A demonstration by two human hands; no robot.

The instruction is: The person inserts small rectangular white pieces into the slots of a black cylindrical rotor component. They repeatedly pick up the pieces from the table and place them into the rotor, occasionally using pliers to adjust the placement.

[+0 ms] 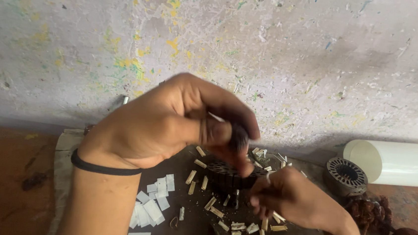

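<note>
Two hands on one dark slotted motor core [229, 176], worked low over a dark mat [195, 231].

I see my left hand [168, 124] curled tight from above, thumb and fingertips pinched on the core's upper rim; the fingers are nearly closed, and whether something small sits between them I cannot tell. My right hand [292, 196] closes against the core's right side from below, fingers bent, contents hidden. The core sits between both grips, touching each. Just under and left of the grips lie short pale wooden wedges [212, 202] and white paper strips [152, 210]. Well right of the right hand: a second slotted core [346, 175], a white tube [399, 162], and reddish wire clumps [370, 212].
</note>
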